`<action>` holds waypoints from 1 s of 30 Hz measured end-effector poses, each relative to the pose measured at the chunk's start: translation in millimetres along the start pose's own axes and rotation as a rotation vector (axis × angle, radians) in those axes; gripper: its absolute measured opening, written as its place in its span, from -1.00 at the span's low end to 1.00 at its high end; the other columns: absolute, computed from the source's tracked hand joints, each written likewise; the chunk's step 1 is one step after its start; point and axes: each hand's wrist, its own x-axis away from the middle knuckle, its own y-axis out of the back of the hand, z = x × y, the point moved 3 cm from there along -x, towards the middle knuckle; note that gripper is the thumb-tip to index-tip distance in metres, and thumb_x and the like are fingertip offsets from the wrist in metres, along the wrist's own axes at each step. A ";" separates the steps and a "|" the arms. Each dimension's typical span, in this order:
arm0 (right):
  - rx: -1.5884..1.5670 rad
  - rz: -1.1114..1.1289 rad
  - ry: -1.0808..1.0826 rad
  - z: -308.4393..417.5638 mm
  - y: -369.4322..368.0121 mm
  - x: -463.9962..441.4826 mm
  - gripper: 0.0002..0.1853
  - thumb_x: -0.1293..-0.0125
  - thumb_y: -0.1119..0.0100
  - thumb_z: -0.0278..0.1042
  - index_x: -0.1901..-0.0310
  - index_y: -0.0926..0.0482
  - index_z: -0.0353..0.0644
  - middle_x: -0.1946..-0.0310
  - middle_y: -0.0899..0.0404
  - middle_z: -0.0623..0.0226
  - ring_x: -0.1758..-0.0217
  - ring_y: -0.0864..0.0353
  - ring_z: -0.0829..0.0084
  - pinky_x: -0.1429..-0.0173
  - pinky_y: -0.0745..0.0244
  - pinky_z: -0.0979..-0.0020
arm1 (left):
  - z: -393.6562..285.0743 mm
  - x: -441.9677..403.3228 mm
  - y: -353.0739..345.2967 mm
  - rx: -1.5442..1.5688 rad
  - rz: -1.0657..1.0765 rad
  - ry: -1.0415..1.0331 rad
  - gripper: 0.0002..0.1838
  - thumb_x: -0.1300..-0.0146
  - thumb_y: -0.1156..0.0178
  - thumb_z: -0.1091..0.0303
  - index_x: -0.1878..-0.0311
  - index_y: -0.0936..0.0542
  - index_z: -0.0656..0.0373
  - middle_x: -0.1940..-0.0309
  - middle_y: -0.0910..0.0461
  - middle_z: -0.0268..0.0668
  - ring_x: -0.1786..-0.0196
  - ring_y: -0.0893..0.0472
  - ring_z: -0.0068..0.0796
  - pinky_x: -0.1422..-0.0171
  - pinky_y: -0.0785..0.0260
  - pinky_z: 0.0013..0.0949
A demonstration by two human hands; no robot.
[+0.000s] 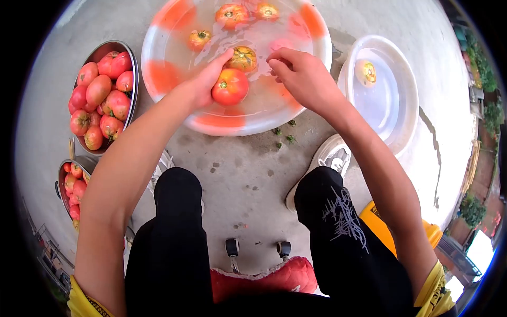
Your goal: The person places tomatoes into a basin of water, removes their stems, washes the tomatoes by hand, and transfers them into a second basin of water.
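Note:
My left hand (208,82) is at the front of a large orange-and-white basin (220,121) of water, its fingers wrapped around a red tomato (230,87). Just beyond that tomato, touching it, is a yellowish-green and red tomato (242,58). My right hand (297,71) hovers over the basin to the right of both, thumb and fingers drawn together; whether anything sits between them is too small to make out. Farther back float a small tomato (199,39), a red one (231,16) and another (266,11).
A metal bowl (133,90) heaped with tomatoes stands left, with a smaller pot (59,188) of tomatoes nearer. On the right, a white basin (411,100) holds water and one tomato (365,73). Green stem bits (290,138) lie on the concrete; a yellow container (377,224) is beside my right leg.

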 end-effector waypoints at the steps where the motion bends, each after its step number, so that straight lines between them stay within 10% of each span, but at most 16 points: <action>1: -0.050 -0.048 0.027 -10.9 -23.3 -20.8 -0.62 -0.37 -0.08 -0.17 -0.05 -0.56 -0.30 0.16 -0.67 0.07 0.07 -0.66 0.22 -0.04 -0.52 0.27 | 2.6 -7.0 6.5 -0.043 0.065 -0.032 -0.47 -0.43 0.03 -0.19 -0.14 -0.44 0.08 0.11 -0.62 -0.26 0.15 -0.68 -0.40 0.08 -0.60 -0.29; 6: -0.223 -0.161 -0.011 -39.6 -85.5 -65.6 -0.47 -0.29 -0.20 -0.03 -0.10 -0.49 -0.33 0.09 -0.65 0.02 -0.07 -0.59 0.03 -0.16 -0.45 0.15 | 10.3 -19.1 11.1 -0.099 -0.112 -0.008 -0.49 -0.49 0.13 -0.14 -0.14 -0.43 0.12 0.10 -0.60 -0.22 0.12 -0.67 -0.39 0.07 -0.61 -0.25; 16: -1.359 -0.024 -0.497 -38.7 -106.6 -76.3 -0.62 -0.43 -0.11 -0.04 -0.03 -0.50 -0.21 0.09 -0.59 0.24 0.13 -0.63 0.38 0.06 -0.61 0.24 | 16.1 -29.8 40.7 0.160 -0.702 -0.163 -0.55 -0.43 0.11 0.10 -0.04 -0.48 0.35 0.06 -0.57 -0.07 0.16 -0.66 -0.24 0.14 -0.58 -0.10; 25: -1.471 0.194 -0.550 -25.0 -90.1 -69.6 -0.58 -0.45 -0.08 -0.05 -0.14 -0.42 -0.20 -0.04 -0.54 0.18 -0.08 -0.56 0.26 -0.18 -0.52 0.14 | 3.4 6.0 1.7 0.258 -0.099 -0.018 -0.55 -0.47 0.06 0.09 -0.19 -0.37 0.28 -0.05 -0.53 -0.08 -0.04 -0.62 -0.21 -0.12 -0.56 -0.10; 30: -1.429 0.117 -0.448 -30.4 -98.7 -74.3 -0.60 -0.45 -0.09 -0.10 -0.17 -0.41 -0.17 -0.05 -0.55 0.22 -0.13 -0.54 0.30 -0.26 -0.47 0.17 | 11.6 -8.9 21.0 0.229 -0.239 -0.101 -0.64 -0.45 -0.01 0.20 -0.17 -0.39 0.21 0.00 -0.56 -0.16 0.08 -0.65 -0.28 0.01 -0.60 -0.14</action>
